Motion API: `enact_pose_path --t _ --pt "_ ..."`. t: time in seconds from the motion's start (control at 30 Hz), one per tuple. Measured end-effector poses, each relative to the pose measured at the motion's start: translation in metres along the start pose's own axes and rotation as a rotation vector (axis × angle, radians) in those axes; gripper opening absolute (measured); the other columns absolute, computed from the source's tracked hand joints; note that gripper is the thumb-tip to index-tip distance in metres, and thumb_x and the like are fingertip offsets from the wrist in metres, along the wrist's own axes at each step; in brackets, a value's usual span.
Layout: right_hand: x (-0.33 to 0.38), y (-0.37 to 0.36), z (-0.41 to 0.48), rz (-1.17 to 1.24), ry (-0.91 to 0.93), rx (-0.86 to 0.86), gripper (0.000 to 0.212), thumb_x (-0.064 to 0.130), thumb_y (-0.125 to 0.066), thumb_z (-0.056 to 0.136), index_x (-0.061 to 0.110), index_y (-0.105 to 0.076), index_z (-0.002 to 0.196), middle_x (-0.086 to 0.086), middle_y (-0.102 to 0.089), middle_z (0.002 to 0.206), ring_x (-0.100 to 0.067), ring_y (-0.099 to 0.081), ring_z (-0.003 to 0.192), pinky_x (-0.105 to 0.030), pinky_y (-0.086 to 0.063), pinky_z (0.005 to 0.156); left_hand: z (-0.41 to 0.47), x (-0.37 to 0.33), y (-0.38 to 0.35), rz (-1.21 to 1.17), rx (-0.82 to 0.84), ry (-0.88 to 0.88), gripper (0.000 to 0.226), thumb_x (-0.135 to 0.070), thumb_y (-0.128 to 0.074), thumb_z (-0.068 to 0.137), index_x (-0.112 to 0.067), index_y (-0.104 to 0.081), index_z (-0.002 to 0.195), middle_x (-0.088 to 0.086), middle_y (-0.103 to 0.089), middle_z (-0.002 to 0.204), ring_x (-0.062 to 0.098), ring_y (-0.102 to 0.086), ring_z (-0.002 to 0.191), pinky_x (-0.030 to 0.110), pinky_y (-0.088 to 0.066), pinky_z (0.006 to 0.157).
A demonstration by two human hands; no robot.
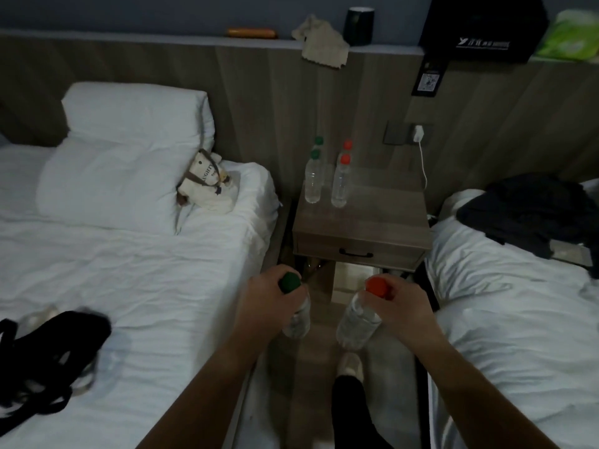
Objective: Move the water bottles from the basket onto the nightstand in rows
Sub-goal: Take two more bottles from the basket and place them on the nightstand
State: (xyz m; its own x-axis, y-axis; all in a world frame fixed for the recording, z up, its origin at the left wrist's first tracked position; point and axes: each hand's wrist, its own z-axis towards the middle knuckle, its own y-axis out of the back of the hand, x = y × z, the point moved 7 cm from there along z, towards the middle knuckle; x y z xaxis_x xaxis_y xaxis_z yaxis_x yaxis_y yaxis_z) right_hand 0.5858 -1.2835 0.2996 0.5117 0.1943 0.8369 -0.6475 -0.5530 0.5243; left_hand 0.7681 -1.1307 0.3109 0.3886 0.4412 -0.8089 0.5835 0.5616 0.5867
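- Head view: the left hand (269, 296) grips a green-capped bottle (296, 314), fingers curled round its neck just under the cap. The bottle hangs roughly upright over the floor between the two beds, in front of the nightstand (363, 228) and apart from it.
- The right hand (405, 306) grips a red-capped bottle (358, 325) at cap and neck. The body is tilted, base leaning toward the left, at about the same level as the other bottle.
- Both held bottles are clear ribbed plastic with clear contents. I cannot tell the fill level.
- The nightstand is a boxy wood-grain unit with one drawer and a dark bar handle (355, 253).
- Four upright clear bottles stand on the left rear of the top. The green-capped pair (313, 179) is on the left and the red-capped pair (340, 183) on the right, each pair one behind the other.
- The basket (48, 351) is black and soft, with strap handles. It lies on the left bed (146, 270) at lower left, blurred, and I cannot tell what it holds.
- The left bed has wrinkled white sheets, a white pillow (129, 150) and a small cream cloth tote (207, 179).
- On the right bed (518, 319) lies dark crumpled clothing (534, 212).
- A white charger (418, 134) is plugged into the wood-grain wall panel, its cable hanging down.
- On the ledge above are an orange cylinder (252, 33), a crumpled beige cloth (322, 40), a dark cup (359, 25), a black box (483, 27) and a green packet (570, 35).
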Motion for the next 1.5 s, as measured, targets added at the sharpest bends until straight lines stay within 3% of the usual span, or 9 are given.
enact_pose_path --t 0.1,0.3,0.6,0.73,0.83,0.97,1.13,1.27,1.5 --pt "-0.002 0.005 0.051 -0.015 -0.001 0.043 0.007 0.023 -0.075 0.076 0.026 -0.068 0.079 0.008 -0.069 0.076 -0.004 -0.064 0.076 -0.023 -0.050 0.075 0.043 -0.011 -0.015 0.006 -0.018 -0.029 0.009 -0.029 -0.070 0.074 -0.027 -0.067 0.082 -0.006 -0.067 0.069 0.002 -0.062 0.065 0.031 -0.055 0.063" --pt "0.010 0.025 0.148 -0.044 0.053 0.081 0.018 0.027 -0.075 0.076 0.038 -0.064 0.084 0.011 -0.069 0.087 -0.007 -0.065 0.084 -0.032 -0.054 0.084 0.128 -0.027 -0.038 0.051 -0.024 0.047 0.008 -0.031 -0.069 0.077 -0.031 -0.067 0.085 -0.010 -0.068 0.074 0.004 -0.065 0.071 0.035 -0.058 0.070" --pt "0.027 0.019 0.256 -0.110 0.042 0.188 0.016 0.026 -0.070 0.083 0.030 -0.062 0.095 0.016 -0.062 0.088 0.003 -0.057 0.083 -0.014 -0.044 0.074 0.237 -0.030 -0.062 0.020 -0.034 0.085 0.015 -0.032 -0.069 0.079 -0.031 -0.065 0.093 -0.010 -0.066 0.078 0.005 -0.064 0.074 0.027 -0.056 0.069" --pt "0.025 0.003 0.296 -0.089 -0.004 0.198 0.018 0.026 -0.071 0.082 0.030 -0.061 0.097 0.018 -0.060 0.084 0.003 -0.058 0.082 -0.018 -0.047 0.077 0.287 -0.024 -0.070 0.057 -0.003 0.059 0.014 -0.026 -0.069 0.080 -0.027 -0.063 0.094 -0.014 -0.059 0.074 -0.003 -0.056 0.066 0.004 -0.039 0.056" --pt "0.024 -0.011 0.324 -0.097 -0.025 0.189 0.018 0.025 -0.072 0.081 0.032 -0.060 0.093 0.021 -0.059 0.080 0.005 -0.057 0.078 -0.016 -0.046 0.075 0.322 -0.011 -0.080 0.090 0.072 0.068 0.013 -0.028 -0.067 0.081 -0.030 -0.062 0.093 -0.014 -0.058 0.075 -0.005 -0.054 0.067 0.006 -0.037 0.055" --pt "0.022 -0.025 0.354 -0.115 -0.105 0.161 0.016 0.025 -0.071 0.081 0.033 -0.059 0.085 0.021 -0.056 0.074 0.007 -0.052 0.070 -0.012 -0.039 0.063 0.365 0.004 -0.092 0.150 0.197 0.072 0.023 -0.031 -0.065 0.082 -0.024 -0.063 0.104 -0.007 -0.060 0.083 0.013 -0.061 0.080 0.023 -0.044 0.068" --pt "0.010 -0.040 0.390 -0.121 -0.219 0.143 0.017 0.026 -0.072 0.080 0.024 -0.063 0.094 0.010 -0.061 0.080 -0.003 -0.058 0.073 -0.020 -0.051 0.071 0.406 0.020 -0.103 0.166 0.315 0.091 0.021 -0.033 -0.062 0.084 -0.024 -0.061 0.102 -0.013 -0.056 0.075 0.009 -0.058 0.075 0.017 -0.038 0.058" --pt "0.007 -0.046 0.410 -0.080 -0.251 0.095 0.014 0.016 -0.072 0.080 0.016 -0.063 0.091 0.008 -0.058 0.073 0.006 -0.051 0.062 -0.002 -0.039 0.049 0.427 0.025 -0.110 0.205 0.376 0.082 0.027 -0.034 -0.060 0.085 -0.023 -0.061 0.110 -0.006 -0.058 0.084 0.013 -0.057 0.078 0.023 -0.041 0.067" --pt "-0.003 -0.057 0.440 -0.081 -0.304 0.056 0.031 0.017 -0.073 0.079 0.013 -0.064 0.108 0.002 -0.060 0.088 0.007 -0.049 0.066 0.002 -0.035 0.044 0.455 0.030 -0.116 0.194 0.416 0.075 0.022 -0.028 -0.061 0.086 -0.018 -0.063 0.105 -0.005 -0.061 0.087 0.015 -0.061 0.084 0.022 -0.038 0.069"
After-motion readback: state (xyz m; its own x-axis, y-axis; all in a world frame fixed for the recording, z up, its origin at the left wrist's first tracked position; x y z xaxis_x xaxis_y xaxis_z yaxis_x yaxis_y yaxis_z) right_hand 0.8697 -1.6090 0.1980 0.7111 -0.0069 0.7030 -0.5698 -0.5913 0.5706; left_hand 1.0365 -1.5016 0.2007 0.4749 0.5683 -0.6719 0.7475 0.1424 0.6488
